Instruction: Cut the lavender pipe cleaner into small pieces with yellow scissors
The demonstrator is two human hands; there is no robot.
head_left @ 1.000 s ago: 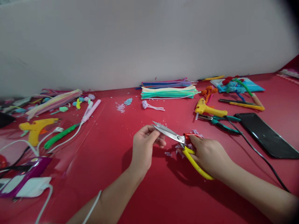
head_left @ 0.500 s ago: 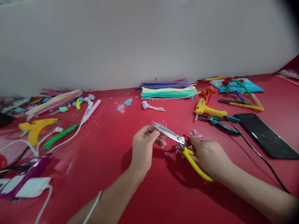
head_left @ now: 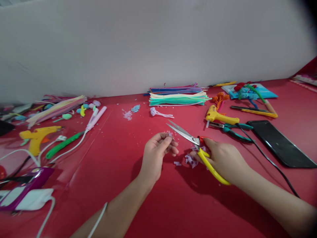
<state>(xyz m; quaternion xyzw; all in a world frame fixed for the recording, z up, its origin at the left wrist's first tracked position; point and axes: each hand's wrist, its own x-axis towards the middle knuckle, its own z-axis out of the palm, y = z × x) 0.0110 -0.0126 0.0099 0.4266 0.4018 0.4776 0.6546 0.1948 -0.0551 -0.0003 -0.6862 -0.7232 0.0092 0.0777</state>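
My left hand [head_left: 156, 155] pinches a small lilac piece [head_left: 170, 134] between thumb and forefinger; most of it is hidden by the fingertips. In my right hand [head_left: 224, 160] are scissors [head_left: 184, 133] with red and yellow handles. Their blades stand slightly apart and point up and left, just beyond the left fingertips. A heap of lilac cut pieces [head_left: 190, 160] lies on the red table under the scissors, partly covered by the right hand. Farther back rests a lilac pipe-cleaner bud with stems [head_left: 162, 113].
Bundles of pipe cleaners [head_left: 179, 99] lie by the wall. To the right are a yellow glue gun [head_left: 220, 116], pliers [head_left: 232, 130] and a black phone [head_left: 281, 142]. At left lie another glue gun [head_left: 38, 136], a green-handled tool [head_left: 63, 145] and white cables.
The scissors have moved right and away from the left fingertips, and the blades have parted slightly. My left hand has shifted a little right, still pinching.
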